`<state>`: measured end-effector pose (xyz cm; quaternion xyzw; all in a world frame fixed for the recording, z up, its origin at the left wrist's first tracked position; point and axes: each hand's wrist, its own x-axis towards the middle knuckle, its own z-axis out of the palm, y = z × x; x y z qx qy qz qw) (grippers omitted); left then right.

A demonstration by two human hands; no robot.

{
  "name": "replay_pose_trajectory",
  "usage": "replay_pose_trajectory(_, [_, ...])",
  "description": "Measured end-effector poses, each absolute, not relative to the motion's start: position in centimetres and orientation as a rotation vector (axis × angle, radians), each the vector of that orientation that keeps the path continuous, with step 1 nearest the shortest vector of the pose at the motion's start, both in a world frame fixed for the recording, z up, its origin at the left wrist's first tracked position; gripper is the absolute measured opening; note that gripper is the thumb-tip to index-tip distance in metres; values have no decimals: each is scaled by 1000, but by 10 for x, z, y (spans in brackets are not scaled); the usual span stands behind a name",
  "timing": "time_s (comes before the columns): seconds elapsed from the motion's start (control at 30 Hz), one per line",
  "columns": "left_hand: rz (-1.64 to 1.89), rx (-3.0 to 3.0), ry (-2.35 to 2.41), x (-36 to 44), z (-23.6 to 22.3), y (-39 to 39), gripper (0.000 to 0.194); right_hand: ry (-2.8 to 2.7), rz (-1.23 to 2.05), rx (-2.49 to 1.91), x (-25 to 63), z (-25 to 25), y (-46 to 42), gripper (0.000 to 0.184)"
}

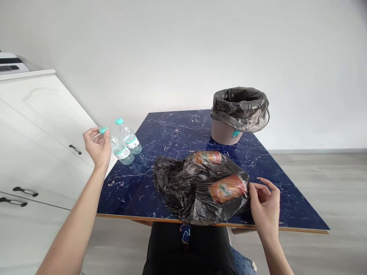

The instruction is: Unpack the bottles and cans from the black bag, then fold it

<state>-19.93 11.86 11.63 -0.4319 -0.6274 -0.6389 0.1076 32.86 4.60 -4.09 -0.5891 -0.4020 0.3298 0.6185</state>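
Observation:
My left hand [97,147] is closed round the turquoise cap of a clear water bottle [122,153], which stands at the table's left edge. A second water bottle [132,141] with the same cap stands close behind it, partly filled. In front of me lies a thin black plastic bag [186,187] with two orange cans showing through it, one can [228,189] near the front right and another can [208,157] farther back. At the bag's right end, my right hand [265,202] pinches the plastic between thumb and fingers.
A pinkish trash bin [225,133] lined with a black bag [254,112] stands at the table's back right. The dark blue marbled table [172,128] has a wooden front edge. White cabinets [37,133] flank it on the left.

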Motion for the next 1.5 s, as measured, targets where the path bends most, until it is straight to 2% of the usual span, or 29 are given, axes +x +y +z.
replay_pose_trajectory(0.4, [-1736, -1417, -1787, -195, 104, 100, 70, -943, 747, -1353, 329, -42, 45, 59])
replay_pose_trajectory(0.5, [-1505, -1356, -1566, -179, 100, 85, 61, -943, 740, -1348, 329, -42, 46, 60])
replay_pose_trajectory(0.57, [-1367, -1377, -1447, -160, 95, 71, 45, -942, 737, -1353, 329, -42, 46, 60])
replay_pose_trajectory(0.67, [-1261, -1749, -1535, -121, 84, 47, 20, -938, 735, -1359, 328, -41, 46, 60])
replay_pose_trajectory(0.73, [-1044, -2310, -1738, -92, 78, 35, 21, -940, 741, -1366, 329, -41, 45, 59])
replay_pose_trajectory(0.83, [-730, -2759, -1794, -57, 70, 29, 30, -943, 750, -1375, 329, -41, 45, 59])
replay_pose_trajectory(0.97, [-559, -2969, -1611, -32, 58, 45, 36, -952, 735, -1367, 330, -42, 46, 58])
replay_pose_trajectory(1.1, [-397, -3058, -1509, -16, 46, 63, 29, -972, 713, -1377, 329, -43, 46, 54])
replay_pose_trajectory(1.27, [-480, -3104, -1537, 9, 44, 65, 39, -1001, 705, -1388, 330, -44, 47, 50])
replay_pose_trajectory(1.5, [-669, -3323, -1499, 33, 74, 50, 42, -1014, 693, -1387, 330, -43, 47, 47])
